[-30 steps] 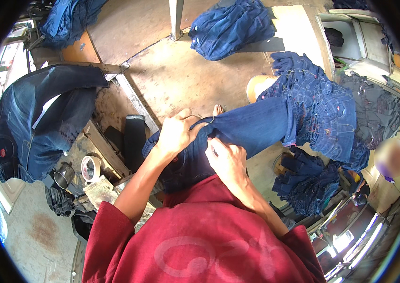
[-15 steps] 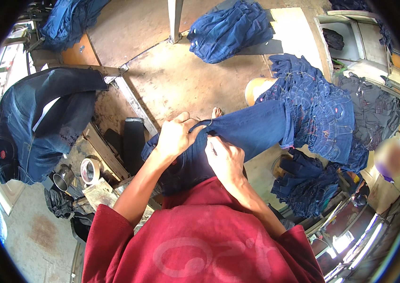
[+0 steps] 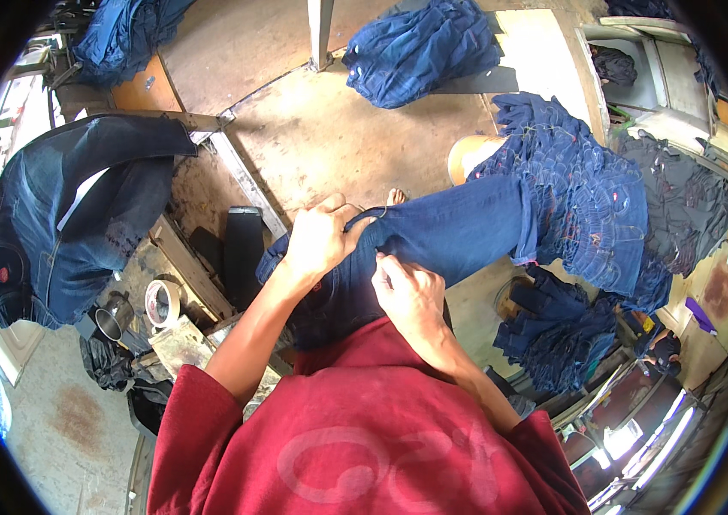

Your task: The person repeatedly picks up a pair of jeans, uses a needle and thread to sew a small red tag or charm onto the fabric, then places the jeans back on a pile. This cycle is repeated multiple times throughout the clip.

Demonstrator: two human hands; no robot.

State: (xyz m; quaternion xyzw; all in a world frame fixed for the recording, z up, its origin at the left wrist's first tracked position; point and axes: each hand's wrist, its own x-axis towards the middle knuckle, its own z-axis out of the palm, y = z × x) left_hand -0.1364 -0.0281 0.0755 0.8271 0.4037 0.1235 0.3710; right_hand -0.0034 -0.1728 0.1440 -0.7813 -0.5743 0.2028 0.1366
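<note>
Over the lap — left hand (image 3: 319,240) and right hand (image 3: 408,296) both pinching the jeans (image 3: 458,232), stack (image 3: 587,206) just beside.

Both the left hand (image 3: 319,239) and right hand (image 3: 409,294) grip dark blue jeans (image 3: 458,232) at the waistband.

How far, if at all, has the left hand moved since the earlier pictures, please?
Hardly at all: the left hand stays gripping the jeans, in the same spot right of the black block.
</note>
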